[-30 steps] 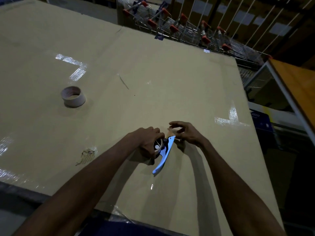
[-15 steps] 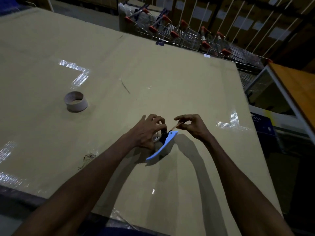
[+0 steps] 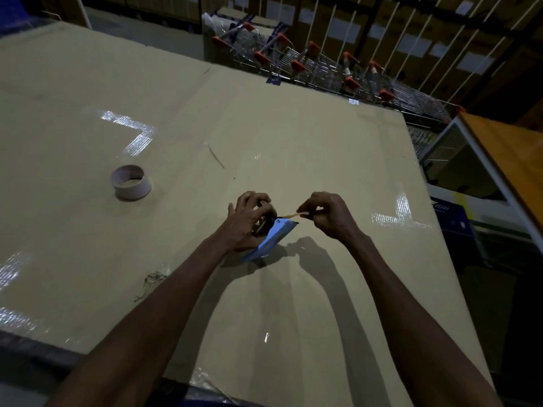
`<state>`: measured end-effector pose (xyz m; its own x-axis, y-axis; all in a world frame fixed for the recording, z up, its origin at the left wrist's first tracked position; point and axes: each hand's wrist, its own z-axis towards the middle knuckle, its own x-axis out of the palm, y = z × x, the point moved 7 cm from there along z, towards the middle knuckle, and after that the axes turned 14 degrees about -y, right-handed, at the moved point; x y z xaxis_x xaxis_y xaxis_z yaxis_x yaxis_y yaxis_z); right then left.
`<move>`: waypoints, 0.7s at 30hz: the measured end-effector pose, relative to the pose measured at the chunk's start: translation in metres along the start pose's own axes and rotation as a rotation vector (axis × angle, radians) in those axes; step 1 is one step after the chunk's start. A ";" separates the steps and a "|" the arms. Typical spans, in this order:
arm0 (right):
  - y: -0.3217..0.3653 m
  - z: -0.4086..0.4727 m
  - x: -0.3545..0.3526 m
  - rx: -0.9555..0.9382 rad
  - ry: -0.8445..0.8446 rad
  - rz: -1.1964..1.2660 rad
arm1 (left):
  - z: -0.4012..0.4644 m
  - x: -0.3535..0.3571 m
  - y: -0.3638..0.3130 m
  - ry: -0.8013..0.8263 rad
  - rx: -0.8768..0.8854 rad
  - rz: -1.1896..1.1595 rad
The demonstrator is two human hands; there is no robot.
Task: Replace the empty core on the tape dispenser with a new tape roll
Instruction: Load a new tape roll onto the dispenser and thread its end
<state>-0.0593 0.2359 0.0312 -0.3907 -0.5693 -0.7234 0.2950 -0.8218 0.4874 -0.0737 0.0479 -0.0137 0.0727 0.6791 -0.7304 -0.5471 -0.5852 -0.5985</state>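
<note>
Mid-frame, the left hand (image 3: pixel 249 221) grips the blue dispenser (image 3: pixel 271 239) while the right hand (image 3: pixel 326 214) pinches a tape strip (image 3: pixel 291 215), apparently threading it; the empty core (image 3: pixel 130 182) lies at left on the desk (image 3: pixel 293 142).

1. Dim overall; the background is nearly black.
2. Overhead light leaves bright glare patches on the worktop (image 3: pixel 293 142).
3. Arms cast soft shadows toward the camera.
4. Wide-angle distortion bends the edges; detail is soft and grainy.

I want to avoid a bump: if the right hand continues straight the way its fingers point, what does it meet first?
The right hand points left along the tape strip it pinches. It would probably first meet the dispenser head, then the left hand; depth is unclear.
</note>
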 end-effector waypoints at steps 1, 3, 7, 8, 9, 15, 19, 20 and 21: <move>-0.003 0.000 0.001 0.071 0.046 0.072 | 0.001 0.003 0.005 0.030 -0.013 -0.002; -0.003 -0.002 0.002 0.193 0.159 0.223 | 0.002 0.010 0.015 0.105 0.005 0.014; 0.003 -0.006 0.003 0.464 0.244 0.508 | 0.004 0.009 0.035 0.107 -0.047 -0.088; 0.002 -0.005 0.003 0.528 0.207 0.578 | 0.004 0.005 0.036 0.076 -0.069 -0.143; 0.001 -0.004 0.003 0.568 0.168 0.612 | 0.001 0.002 0.035 0.064 -0.099 -0.198; -0.032 -0.021 0.017 0.693 0.072 0.490 | -0.028 0.033 0.037 0.239 -0.179 -0.075; -0.058 -0.047 0.013 0.693 0.126 0.358 | -0.030 0.034 0.032 0.251 -0.085 0.090; -0.062 -0.054 0.012 0.699 0.169 0.341 | -0.027 0.030 0.025 0.207 -0.031 0.107; -0.067 -0.062 0.012 0.706 0.216 0.336 | -0.023 0.025 0.015 0.150 0.052 0.128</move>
<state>-0.0296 0.2854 -0.0397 -0.1807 -0.8307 -0.5266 -0.2809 -0.4695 0.8370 -0.0607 0.0454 -0.0485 0.1213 0.5246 -0.8426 -0.6019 -0.6362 -0.4827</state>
